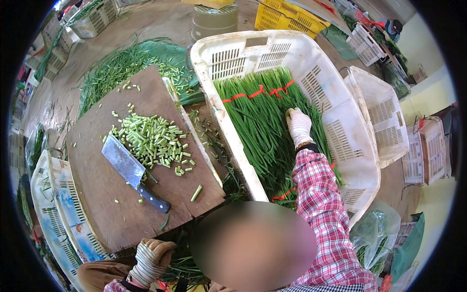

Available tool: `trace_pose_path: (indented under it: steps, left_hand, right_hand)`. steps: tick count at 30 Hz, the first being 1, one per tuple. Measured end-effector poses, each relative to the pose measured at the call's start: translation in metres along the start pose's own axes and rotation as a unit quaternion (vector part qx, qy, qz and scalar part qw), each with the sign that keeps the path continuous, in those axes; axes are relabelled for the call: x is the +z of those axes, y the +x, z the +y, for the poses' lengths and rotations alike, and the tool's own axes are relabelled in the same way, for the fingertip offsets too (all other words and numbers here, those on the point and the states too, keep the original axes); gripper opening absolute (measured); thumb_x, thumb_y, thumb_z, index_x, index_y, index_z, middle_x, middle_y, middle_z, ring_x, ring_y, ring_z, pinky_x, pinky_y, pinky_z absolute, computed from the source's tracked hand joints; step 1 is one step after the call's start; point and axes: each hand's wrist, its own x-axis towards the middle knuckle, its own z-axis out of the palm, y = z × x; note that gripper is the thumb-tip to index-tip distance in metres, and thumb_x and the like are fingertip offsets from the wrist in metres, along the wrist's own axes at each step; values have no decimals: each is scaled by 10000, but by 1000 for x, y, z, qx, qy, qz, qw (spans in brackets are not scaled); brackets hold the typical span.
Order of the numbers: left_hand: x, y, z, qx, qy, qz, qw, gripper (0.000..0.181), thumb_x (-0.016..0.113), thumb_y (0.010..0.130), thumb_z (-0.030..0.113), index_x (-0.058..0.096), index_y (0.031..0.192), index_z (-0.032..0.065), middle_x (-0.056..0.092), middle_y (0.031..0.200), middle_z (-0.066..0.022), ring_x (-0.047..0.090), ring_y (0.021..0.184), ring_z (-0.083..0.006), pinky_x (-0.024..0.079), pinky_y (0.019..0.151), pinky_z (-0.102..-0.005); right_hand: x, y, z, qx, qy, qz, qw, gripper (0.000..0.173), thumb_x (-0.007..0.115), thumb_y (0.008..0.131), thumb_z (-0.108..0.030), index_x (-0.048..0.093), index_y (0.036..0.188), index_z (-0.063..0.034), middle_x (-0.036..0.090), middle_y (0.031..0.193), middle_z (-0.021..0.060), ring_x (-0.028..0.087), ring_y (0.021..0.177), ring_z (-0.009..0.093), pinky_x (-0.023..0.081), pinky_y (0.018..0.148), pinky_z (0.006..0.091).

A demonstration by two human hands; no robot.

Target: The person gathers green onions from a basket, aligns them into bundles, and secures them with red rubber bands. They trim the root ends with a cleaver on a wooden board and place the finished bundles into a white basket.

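My right hand (299, 126), in a striped knit glove, reaches into a white plastic crate (365, 153). Its curled fingers touch the long green leaves of garlic chives (255, 127), bunched there with red ties (261, 91); whether they grip any is hidden. My left hand (151, 257), gloved alike with bare fingers showing, is curled near the front edge of a brown wooden board (95, 204), and nothing shows in it. A cleaver (124, 160) with a black handle lies on the board, against a heap of short cut stalk pieces (151, 137).
Leafy trimmings (113, 80) lie on green sheeting beyond the board. A yellow crate (288, 16) and a round drum (214, 22) stand behind the white crate. More crates (386, 116) and a clear plastic bag (375, 226) are at right. Another person (394, 29) is far right.
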Motion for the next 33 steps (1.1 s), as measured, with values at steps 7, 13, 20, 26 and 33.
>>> trace_pose_path:
  steps: [7,13,20,26,33]
  left_hand:
    - [6,2,-2,13,-7,-7,1000,245,704,756,52,659,986,123,624,808,-48,588,734,-280,435,694,-404]
    - [8,6,-5,16,-12,-6,1000,224,702,750,64,666,963,120,630,788,-54,592,714,-287,446,685,-412]
    - [8,6,-2,4,22,-40,999,203,707,762,122,698,964,141,665,807,-20,629,737,-234,453,735,-382]
    - [8,8,-1,6,26,-45,999,216,704,750,104,693,963,134,644,783,-20,615,733,-245,446,723,-389]
    - [11,7,-3,1,50,-60,997,204,706,751,121,700,954,145,676,786,-7,641,736,-227,452,732,-380]
  right_hand:
    - [-10,-7,-7,174,194,-1,965,144,582,925,-245,649,1002,-142,689,1017,158,656,912,368,519,757,446]
    - [-5,-20,24,45,200,-24,978,374,677,847,-157,613,1216,-161,647,1136,124,643,1019,317,513,882,391]
    - [5,-9,11,27,139,-43,989,342,702,822,-206,640,1156,-166,629,1133,132,627,981,351,510,842,426]
    - [22,-2,11,76,126,-31,989,182,659,868,-259,645,994,-129,688,976,135,645,899,357,508,779,444]
    - [21,-7,3,217,181,-13,959,180,580,922,-318,619,1028,-177,701,900,160,654,858,388,501,739,480]
